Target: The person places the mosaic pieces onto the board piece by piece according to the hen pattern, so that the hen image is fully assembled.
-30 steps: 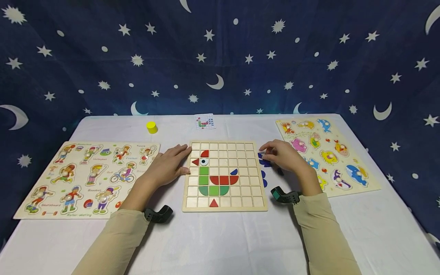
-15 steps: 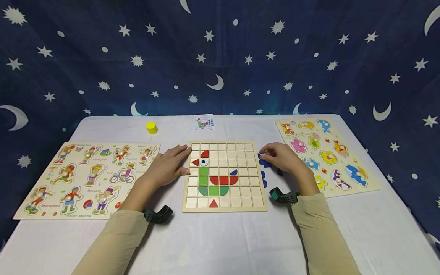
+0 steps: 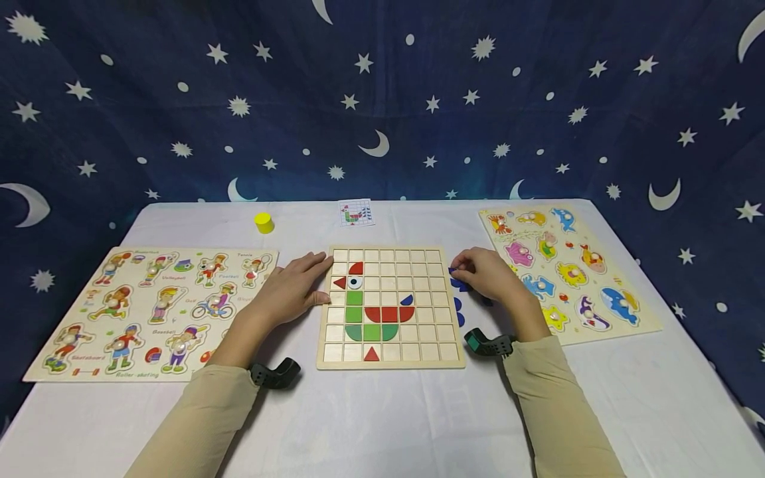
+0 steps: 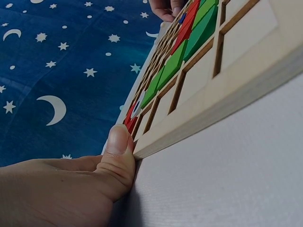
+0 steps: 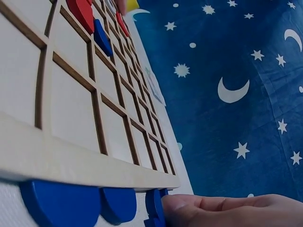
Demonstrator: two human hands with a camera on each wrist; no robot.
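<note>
Steadying the board [image 3: 391,362] with the left hand [image 3: 287,289]: laid flat on the cloth, fingers straight, thumb [image 4: 118,146] pressed against the board's left edge, gripping nothing.

Reaching with the right hand [image 3: 487,273] into the blue pieces [image 3: 459,307] lying loose on the cloth just beside the board's right edge. Fingers curled over the farthest one, the blue piece [image 3: 454,271], with a fingertip [image 5: 177,205] touching its edge in the right wrist view. Hard to tell from any view whether truly pinched or only touched, with the far side of the piece hidden by the hand.

Already seated in the grid: red, green and blue pieces forming a bird-like figure, plus a red triangle in the bottom row. Propped beyond the board, a small card [image 3: 356,212] showing a similar figure.

Judged as the picking-up step, with the blue piece not yet off the cloth. Calling next for a firm pinch on two opposite edges, a lift clear of the raised rim, then turning to match the cell and setting down flat inside the dividers. Best done without nudging the neighbouring pieces, and with the left thumb's brace kept on so as to stop any sliding.
</note>
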